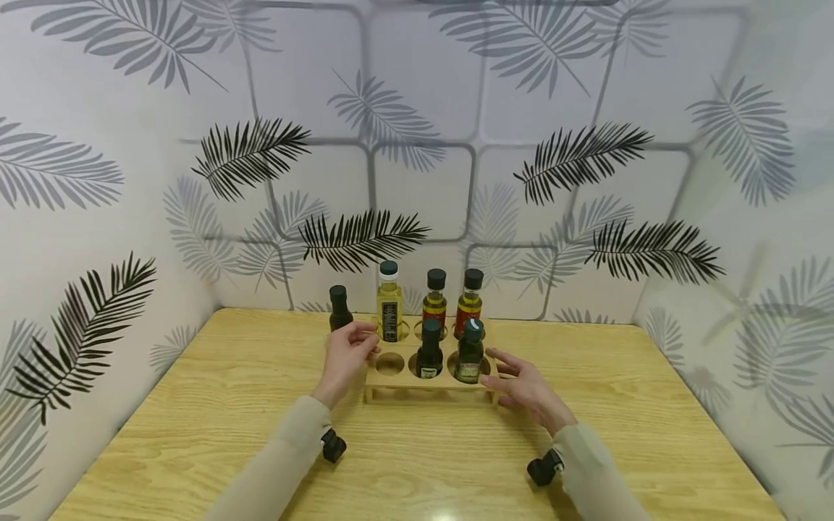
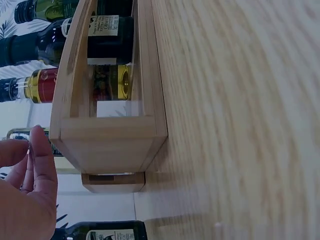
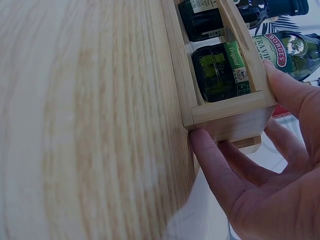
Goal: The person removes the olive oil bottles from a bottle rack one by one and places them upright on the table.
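Observation:
A wooden two-tier bottle rack stands on the table with round holes in its top boards. My left hand is at the rack's left end, fingers loosely bent and nothing held, beside a round hole at front left. Behind that hand a dark bottle with a black cap stands on the table. At the right end my right hand touches the rack with spread fingers, its thumb near the front edge. Beside it a green bottle sits in the front row, with a dark bottle to its left.
In the back row stand a yellow oil bottle and two red-labelled bottles, one in the middle and one at right. The wooden table meets a leaf-patterned wall behind the rack.

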`<action>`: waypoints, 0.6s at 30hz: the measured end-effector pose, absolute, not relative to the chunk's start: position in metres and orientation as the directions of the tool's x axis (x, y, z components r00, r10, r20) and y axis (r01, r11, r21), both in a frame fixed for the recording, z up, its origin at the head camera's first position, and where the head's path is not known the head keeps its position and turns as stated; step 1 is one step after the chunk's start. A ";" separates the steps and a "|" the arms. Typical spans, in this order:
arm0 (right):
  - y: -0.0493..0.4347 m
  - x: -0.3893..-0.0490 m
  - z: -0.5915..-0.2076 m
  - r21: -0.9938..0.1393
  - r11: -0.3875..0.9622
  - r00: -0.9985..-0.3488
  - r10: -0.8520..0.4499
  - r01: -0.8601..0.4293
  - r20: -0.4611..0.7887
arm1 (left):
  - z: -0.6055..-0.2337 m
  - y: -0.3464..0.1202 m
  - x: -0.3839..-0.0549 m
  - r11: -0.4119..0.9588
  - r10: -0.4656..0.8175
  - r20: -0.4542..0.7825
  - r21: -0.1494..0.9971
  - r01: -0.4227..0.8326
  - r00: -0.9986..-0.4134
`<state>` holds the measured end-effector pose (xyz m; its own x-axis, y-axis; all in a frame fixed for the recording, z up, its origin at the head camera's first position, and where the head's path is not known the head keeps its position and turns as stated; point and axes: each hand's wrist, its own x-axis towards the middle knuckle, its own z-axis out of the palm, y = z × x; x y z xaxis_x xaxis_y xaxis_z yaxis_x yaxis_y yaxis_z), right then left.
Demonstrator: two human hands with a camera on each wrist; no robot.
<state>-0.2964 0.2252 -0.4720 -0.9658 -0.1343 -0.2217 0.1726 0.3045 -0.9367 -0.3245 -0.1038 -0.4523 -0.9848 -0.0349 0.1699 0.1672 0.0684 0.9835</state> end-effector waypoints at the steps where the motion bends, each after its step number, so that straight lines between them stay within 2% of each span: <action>1: 0.225 -0.296 -0.472 -0.938 0.302 -0.966 -0.134 0.172 -0.221 | -0.453 -0.102 -0.325 0.071 -0.029 0.177 0.982 0.174 -0.984; 7: 0.225 -0.296 -0.473 -0.941 0.287 -0.966 -0.132 0.178 -0.223 | -0.453 -0.092 -0.323 0.086 0.023 0.195 0.977 0.197 -0.980; 18: 0.226 -0.295 -0.472 -0.939 0.297 -0.966 -0.131 0.175 -0.222 | -0.454 -0.078 -0.322 0.136 0.013 0.211 0.968 0.211 -0.977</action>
<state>-0.2954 0.2256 -0.4722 -0.9662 -0.1315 -0.2219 0.1752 0.2970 -0.9387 -0.3218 -0.0775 -0.4544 -0.9775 0.0132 0.2107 0.2105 0.1362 0.9680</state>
